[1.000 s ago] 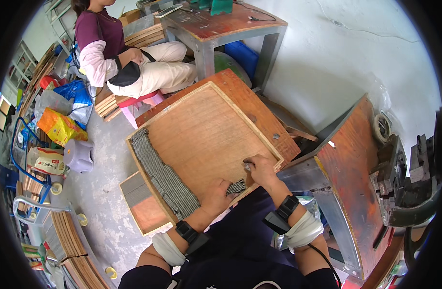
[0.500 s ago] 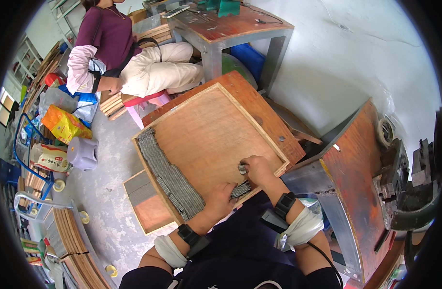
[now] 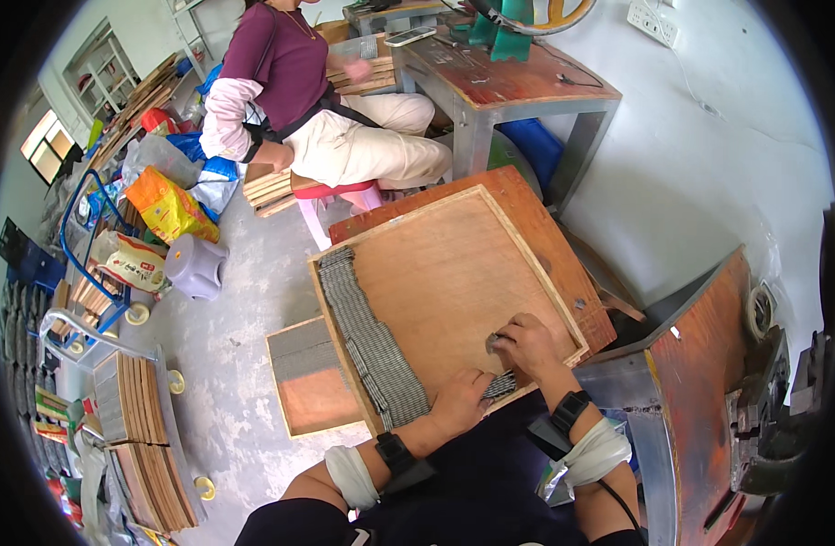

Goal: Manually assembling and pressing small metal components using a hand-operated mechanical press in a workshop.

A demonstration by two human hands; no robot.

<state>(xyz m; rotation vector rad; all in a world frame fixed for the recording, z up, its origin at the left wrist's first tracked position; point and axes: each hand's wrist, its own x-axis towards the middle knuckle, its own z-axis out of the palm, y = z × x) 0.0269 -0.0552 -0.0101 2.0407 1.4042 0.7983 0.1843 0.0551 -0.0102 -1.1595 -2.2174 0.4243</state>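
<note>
A shallow wooden tray (image 3: pixel 463 282) is set on a red-brown table (image 3: pixel 570 273) in front of the person, turned at an angle, with one corner toward the near side. Along its left side, a band of ribbed grey strips (image 3: pixel 355 314) is laid from the far left corner to the near end; the band is wider in its near half, and its inner edge is stepped. The rest of the tray's bottom is left bare.

At the near edge of the tray, a short grey stack (image 3: pixel 502 385) is held by the left hand (image 3: pixel 460 401), its fingers closed about the stack's left end. Farther off and to the right, a small grey piece (image 3: pixel 492 343) is pinched in the fingertips of the right hand (image 3: pixel 526 344), just above the bare bottom; whether the bottom is touched by it cannot be told.

To the left, lower down, a second tray (image 3: pixel 313 400) is seen, its far part covered in grey and its near part bare. On the far left side, a co-worker (image 3: pixel 290 68) is seated on a red-topped stool (image 3: pixel 313 187). Wooden boards (image 3: pixel 149 396) are stacked at the near left.
</note>
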